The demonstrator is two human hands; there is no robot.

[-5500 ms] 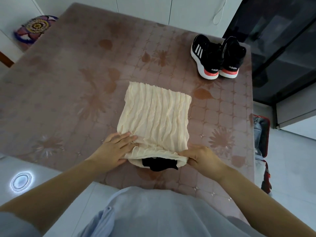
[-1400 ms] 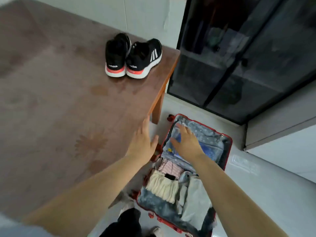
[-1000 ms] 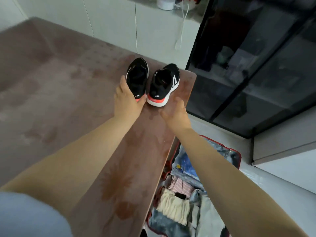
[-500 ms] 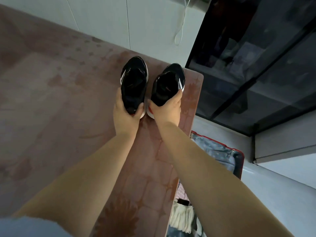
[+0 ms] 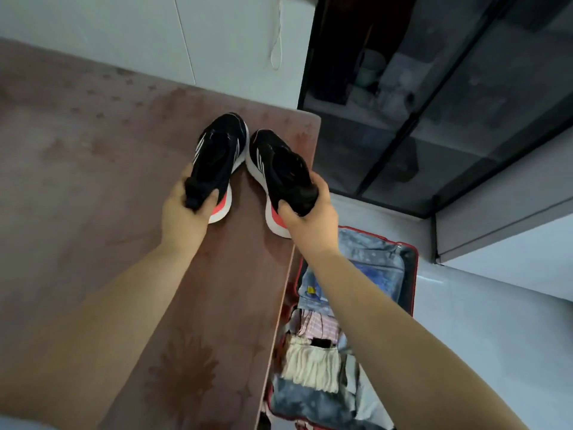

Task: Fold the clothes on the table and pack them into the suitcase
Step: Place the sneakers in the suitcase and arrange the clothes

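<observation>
Two black sneakers with white stripes and orange-white heels are at the table's far right corner. My left hand grips the heel of the left sneaker. My right hand grips the heel of the right sneaker. Both heels are raised and the toes point away from me. The open red suitcase lies on the floor below the table's right edge. It holds the folded cream pleated garment, a pink striped piece and blue-grey clothes.
The brown patterned table stretches to the left. A dark glass cabinet stands right behind the table corner. A white wall with a hanging cord is at the back. Pale floor lies right of the suitcase.
The cream garment went from the table into the suitcase. Both hands then reached to the sneakers, closed on their heels and tilted them up; the sneakers have spread apart.
</observation>
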